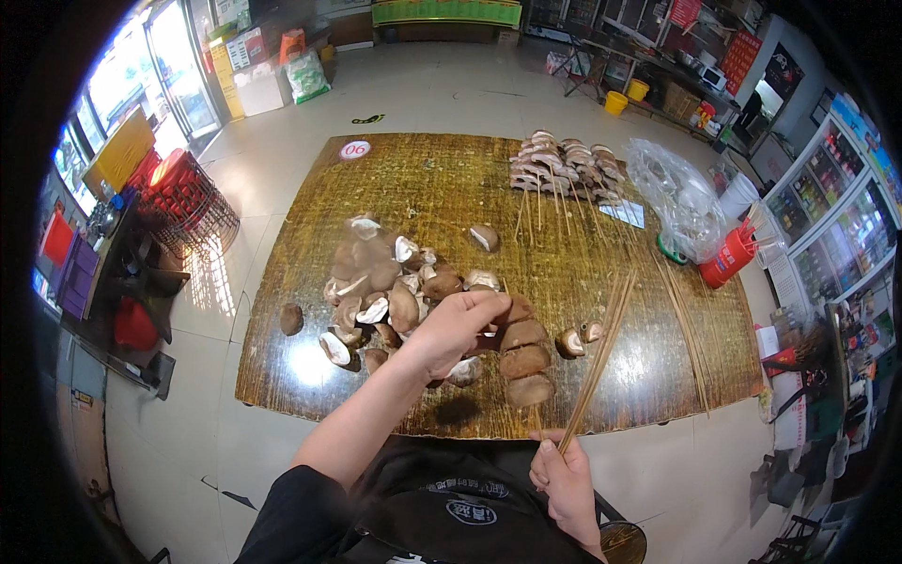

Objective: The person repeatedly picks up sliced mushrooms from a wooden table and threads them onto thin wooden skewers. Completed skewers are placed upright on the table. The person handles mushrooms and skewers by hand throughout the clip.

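Note:
My right hand point(567, 476) grips the lower end of a thin wooden skewer and also a bundle of bare skewers point(599, 359) that fans up to the right. Several brown shiitake mushroom caps point(525, 359) sit in a row on the single skewer. At its upper end, the fingers of my left hand point(454, 328) pinch the topmost mushroom piece; my fingers partly hide it. Under and beyond my left forearm spreads a heap of loose cut mushrooms point(384, 275), some with white undersides up. Two small pieces point(572, 343) lie to the right of the loaded skewer.
Loaded mushroom skewers point(557, 166) are stacked at the table's back right, near a clear plastic bag point(669, 190). Loose skewers point(683, 324) lie along the right side of the wooden table point(423, 169). A red container point(727, 259) holding sticks stands near the right edge, beside green-handled scissors point(671, 250).

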Demonstrator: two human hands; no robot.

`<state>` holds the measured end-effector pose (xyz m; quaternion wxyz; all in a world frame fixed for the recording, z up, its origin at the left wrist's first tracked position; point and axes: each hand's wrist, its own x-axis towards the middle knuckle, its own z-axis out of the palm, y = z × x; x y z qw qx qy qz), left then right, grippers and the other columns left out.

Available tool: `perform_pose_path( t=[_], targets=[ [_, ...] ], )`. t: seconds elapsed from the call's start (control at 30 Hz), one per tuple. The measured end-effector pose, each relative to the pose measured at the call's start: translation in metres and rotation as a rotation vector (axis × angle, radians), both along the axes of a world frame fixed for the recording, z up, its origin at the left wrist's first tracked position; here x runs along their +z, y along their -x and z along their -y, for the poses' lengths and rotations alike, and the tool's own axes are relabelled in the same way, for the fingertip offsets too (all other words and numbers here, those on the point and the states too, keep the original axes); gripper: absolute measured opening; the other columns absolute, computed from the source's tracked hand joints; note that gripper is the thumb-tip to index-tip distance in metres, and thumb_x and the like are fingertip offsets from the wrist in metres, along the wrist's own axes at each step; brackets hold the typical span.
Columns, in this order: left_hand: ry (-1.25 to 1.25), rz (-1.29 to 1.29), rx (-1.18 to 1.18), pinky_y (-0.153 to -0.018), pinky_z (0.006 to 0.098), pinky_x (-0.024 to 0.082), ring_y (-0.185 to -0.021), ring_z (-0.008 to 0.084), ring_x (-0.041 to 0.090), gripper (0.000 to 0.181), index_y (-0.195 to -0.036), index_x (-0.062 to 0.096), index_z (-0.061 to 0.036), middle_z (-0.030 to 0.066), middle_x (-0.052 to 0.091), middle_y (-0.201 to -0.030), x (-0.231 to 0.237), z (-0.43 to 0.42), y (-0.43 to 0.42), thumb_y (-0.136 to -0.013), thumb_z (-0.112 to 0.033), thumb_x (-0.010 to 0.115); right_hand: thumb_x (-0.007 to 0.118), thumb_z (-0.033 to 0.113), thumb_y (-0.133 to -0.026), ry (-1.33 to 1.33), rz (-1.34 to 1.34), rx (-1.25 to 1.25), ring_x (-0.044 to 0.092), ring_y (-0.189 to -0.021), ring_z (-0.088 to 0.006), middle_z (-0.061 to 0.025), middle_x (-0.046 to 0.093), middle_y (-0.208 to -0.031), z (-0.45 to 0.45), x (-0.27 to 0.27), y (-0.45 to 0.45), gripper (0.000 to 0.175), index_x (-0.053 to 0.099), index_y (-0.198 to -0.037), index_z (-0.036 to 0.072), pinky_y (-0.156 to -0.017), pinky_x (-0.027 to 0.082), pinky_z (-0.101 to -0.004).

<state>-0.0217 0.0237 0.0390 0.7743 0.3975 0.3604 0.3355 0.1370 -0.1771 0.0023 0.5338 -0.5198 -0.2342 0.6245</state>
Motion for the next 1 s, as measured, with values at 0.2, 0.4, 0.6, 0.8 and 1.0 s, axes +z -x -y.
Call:
perform_pose_path(
  t=[0.2, 0.4, 0.6, 0.8, 1.0],
  targets=[
    [-0.031, 0.05, 0.049, -0.085, 0.0248, 0.045, -0.096, 0.0093, 0.055, 0.029, -0.119, 0.062, -0.0024, 0.001, 0.063, -0.106, 0.004, -0.003, 0.005, -0.097, -0.021, 0.056, 0.044, 0.01, -0.1, 0.026, -0.045, 0.046, 0.03, -0.048, -0.0062, 0.002, 0.035, -0.058, -0.007, 0.006, 0.003, 0.015, 0.051, -0.109, 0.001, -0.045, 0.026, -0.0225],
    [-0.016, 0.016, 0.113, -0.087, 0.0237, 0.044, -0.098, 0.0082, 0.055, 0.03, -0.117, 0.062, 0.0018, 0.0022, 0.064, -0.107, 0.008, -0.007, 0.008, -0.097, -0.019, 0.056, 0.046, 0.013, -0.1, 0.001, -0.017, 0.086, 0.033, -0.05, -0.006, 0.0031, 0.037, -0.06, -0.016, 0.01, 0.005, 0.02, 0.051, -0.113, 0.0, -0.046, 0.026, -0.022],
    [-0.111, 0.007, 0.208, -0.092, 0.0331, 0.045, -0.108, 0.0156, 0.055, 0.058, -0.148, 0.024, -0.0016, 0.01, 0.056, -0.123, 0.009, -0.003, 0.032, -0.102, -0.033, 0.042, 0.046, 0.013, -0.1, -0.03, -0.084, 0.081, 0.034, -0.05, -0.0076, 0.0028, 0.038, -0.06, -0.042, 0.033, -0.006, 0.021, 0.051, -0.114, 0.0, -0.045, 0.027, -0.023],
    [-0.553, -0.177, 0.28, -0.092, 0.0288, 0.046, -0.102, 0.0167, 0.06, 0.035, -0.13, 0.049, 0.0045, 0.01, 0.063, -0.111, 0.003, 0.043, 0.07, -0.1, -0.013, 0.042, 0.041, 0.01, -0.099, -0.269, 0.052, -0.095, 0.034, -0.047, -0.0077, 0.0022, 0.042, -0.062, -0.144, 0.084, -0.062, 0.023, 0.049, -0.118, 0.001, -0.042, 0.03, -0.0237],
    [-0.61, -0.476, 0.308, -0.079, 0.0276, 0.051, -0.089, 0.0166, 0.065, 0.02, -0.108, 0.062, 0.0046, 0.013, 0.066, -0.1, -0.039, 0.096, 0.094, -0.093, -0.003, 0.053, 0.045, 0.008, -0.097, -0.146, 0.027, -0.077, 0.031, -0.044, -0.0058, 0.0016, 0.043, -0.063, -0.307, 0.107, -0.116, 0.016, 0.05, -0.11, 0.0, -0.037, 0.024, -0.0208]
  ],
)
